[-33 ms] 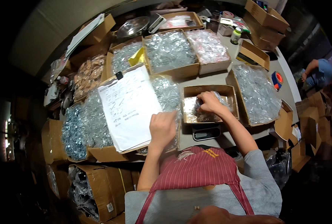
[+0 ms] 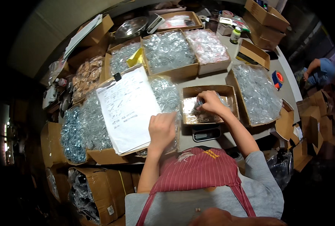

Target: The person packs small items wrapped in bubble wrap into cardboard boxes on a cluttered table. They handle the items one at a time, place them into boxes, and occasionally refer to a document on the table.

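Observation:
My right hand [image 2: 211, 101] reaches into a small open cardboard box [image 2: 209, 89] on the table. Its fingers close on a clear plastic packet [image 2: 198, 105] with dark contents too small to make out. My left hand [image 2: 162, 128] is curled above a box of clear plastic packets [image 2: 164, 92], beside the printed sheets [image 2: 128, 107]. Whatever its fingers hold, if anything, is hidden. The sheets hang on a clipboard with a black clip [image 2: 117, 77]. Just below the small box lies a dark, shallow, scale-like tray [image 2: 206, 133].
Cartons of clear packets stand behind [image 2: 169, 51] and to the right [image 2: 254, 94]. One carton holds brown pieces [image 2: 87, 79]. A metal bowl [image 2: 131, 27], a green bottle [image 2: 235, 35] and orange-and-blue tape [image 2: 277, 79] rest farther back. Another person [image 2: 323, 71] is at far right.
The whole scene sits slightly farther left in the picture. Within the small box, my right hand and the packet have shifted a little; my left hand keeps its pose.

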Action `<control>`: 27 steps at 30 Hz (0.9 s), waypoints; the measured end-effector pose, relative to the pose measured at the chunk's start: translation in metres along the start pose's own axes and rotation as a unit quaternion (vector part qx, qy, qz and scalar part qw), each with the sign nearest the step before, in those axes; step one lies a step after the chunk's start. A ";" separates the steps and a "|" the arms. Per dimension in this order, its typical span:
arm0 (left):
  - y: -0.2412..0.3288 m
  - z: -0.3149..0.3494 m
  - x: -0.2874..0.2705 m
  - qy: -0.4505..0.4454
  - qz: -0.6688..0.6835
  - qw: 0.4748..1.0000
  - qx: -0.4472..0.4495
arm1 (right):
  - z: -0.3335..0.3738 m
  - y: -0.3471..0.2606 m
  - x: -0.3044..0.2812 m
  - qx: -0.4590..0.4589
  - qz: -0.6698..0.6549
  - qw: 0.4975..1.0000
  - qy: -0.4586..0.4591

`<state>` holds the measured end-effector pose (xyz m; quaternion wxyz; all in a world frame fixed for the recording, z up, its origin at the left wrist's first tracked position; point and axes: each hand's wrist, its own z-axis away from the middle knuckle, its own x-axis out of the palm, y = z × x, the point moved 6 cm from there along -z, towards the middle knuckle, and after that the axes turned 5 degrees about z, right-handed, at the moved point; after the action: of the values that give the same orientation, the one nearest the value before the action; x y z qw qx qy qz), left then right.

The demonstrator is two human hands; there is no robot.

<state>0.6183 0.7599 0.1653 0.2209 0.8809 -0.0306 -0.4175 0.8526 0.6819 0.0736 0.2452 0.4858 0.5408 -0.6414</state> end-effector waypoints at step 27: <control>0.042 0.010 0.045 -0.108 0.721 0.543 -0.417 | 0.119 -0.143 -0.120 -0.342 -0.168 0.905 0.189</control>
<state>0.6454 0.7078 0.1451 0.7847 0.3188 -0.5020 -0.1751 0.7380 0.5877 0.2384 0.1782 0.3861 0.8367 -0.3450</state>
